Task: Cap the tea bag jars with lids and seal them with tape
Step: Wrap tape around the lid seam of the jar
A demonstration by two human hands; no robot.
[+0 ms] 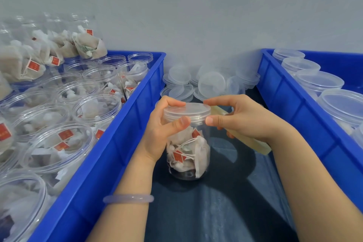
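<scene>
A clear jar (187, 153) filled with tea bags stands on the dark surface between two blue bins. A clear lid (188, 111) sits on its mouth. My left hand (165, 129) wraps round the jar's neck, thumb at the front and fingers over the lid's left rim. My right hand (241, 118) pinches the lid's right rim between thumb and forefinger. A pale yellowish strip-like object (253, 143) lies under my right hand; I cannot tell whether it is tape.
The left blue bin (117, 133) holds several open jars of tea bags (59, 143). The right blue bin (284, 100) holds several capped jars (318, 80). A pile of loose clear lids (210, 82) lies against the grey wall behind the jar.
</scene>
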